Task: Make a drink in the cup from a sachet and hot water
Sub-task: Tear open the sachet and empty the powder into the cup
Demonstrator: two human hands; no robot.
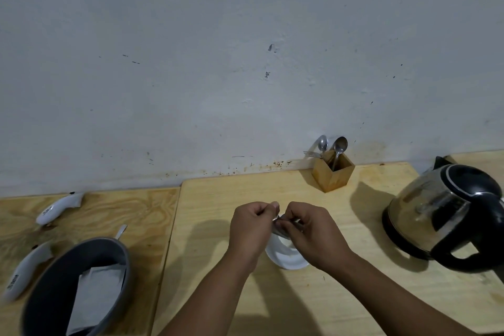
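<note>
I have both grips pinched on the sachet [283,222], left hand [252,229] and right hand [311,234] close together, right above the white cup [286,256] on the counter [354,294]. The kettle [447,213] sits well off to the right, the wooden cutlery holder [333,172] behind by the wall.

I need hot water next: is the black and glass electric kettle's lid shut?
Shut: the black and glass electric kettle stands upright on the wooden table, its black lid lying flat on top.
</note>
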